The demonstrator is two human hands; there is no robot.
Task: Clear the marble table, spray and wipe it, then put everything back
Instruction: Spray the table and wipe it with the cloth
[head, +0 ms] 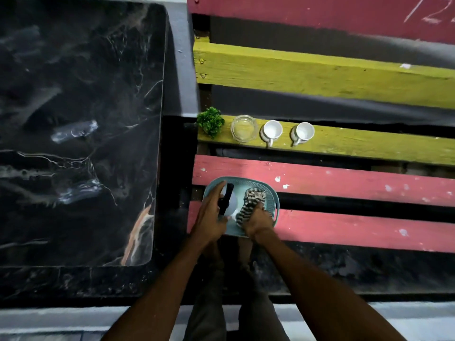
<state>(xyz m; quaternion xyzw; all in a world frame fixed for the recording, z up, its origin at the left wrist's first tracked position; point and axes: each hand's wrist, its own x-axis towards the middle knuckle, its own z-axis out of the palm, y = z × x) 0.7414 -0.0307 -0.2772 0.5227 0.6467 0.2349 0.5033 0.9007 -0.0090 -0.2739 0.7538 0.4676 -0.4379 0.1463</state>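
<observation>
Teal plastic tray [275,201] sits on the red slats of a painted pallet bench [344,183], just right of the marble counter [81,134]. In the tray: a spray bottle [227,199] with black trigger head, lying toward the left side, and a black-and-white striped cloth [251,203] bunched on the right. Left hand [210,217] rests over the bottle, fingers curled around its body. Right hand [258,221] grips the near end of the cloth, fingers closed on it.

On the yellow slat farther back, in a row left to right: small green plant [210,121] at the slat's left end, empty clear glass bowl [243,129], then two white cups [272,131] [304,132], both upright, handles toward the camera, nothing visible inside.

Marble counter is dark with white veins, rounded corner near the person, a few wet-looking streaks on it. A dark gap separates its right edge from the bench. Open gaps between the bench slats; right stretch of the slats carries nothing. Person's legs below, between counter and bench.
</observation>
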